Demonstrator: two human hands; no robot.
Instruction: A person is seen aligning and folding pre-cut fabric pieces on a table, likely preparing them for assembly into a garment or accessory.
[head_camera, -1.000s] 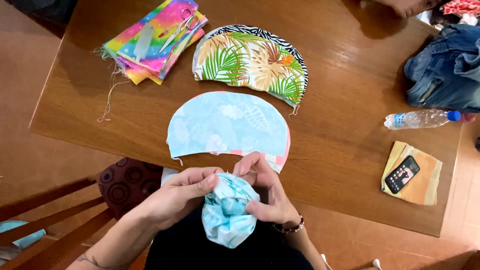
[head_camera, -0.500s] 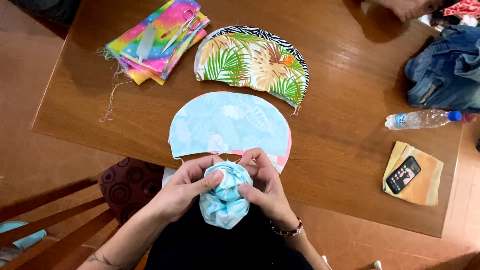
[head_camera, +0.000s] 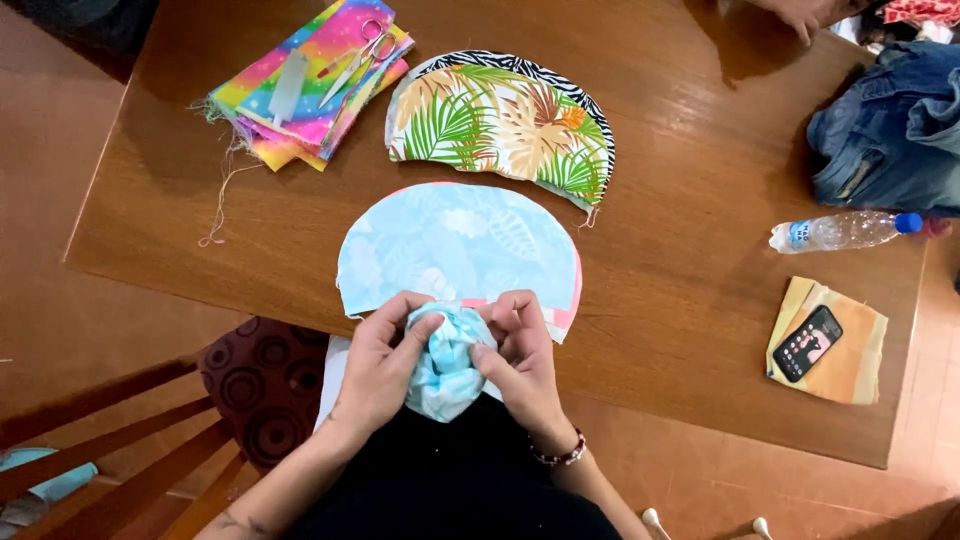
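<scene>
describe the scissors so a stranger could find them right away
On the wooden table, look to the far left corner, where a stack of rainbow fabric lies. The scissors rest on top of it, the only metal tool there, with pinkish handles.

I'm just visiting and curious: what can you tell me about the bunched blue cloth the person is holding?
The bunched cloth is soft, light blue fabric with a paler pattern, gathered into a rounded, puckered ball. Both hands grip it: the left hand wraps its left side, the right hand pinches its right and top. It is held at the near table edge, over the person's dark lap, just in front of a flat half-round blue piece of similar fabric. Whether the two are joined cannot be told.
</scene>
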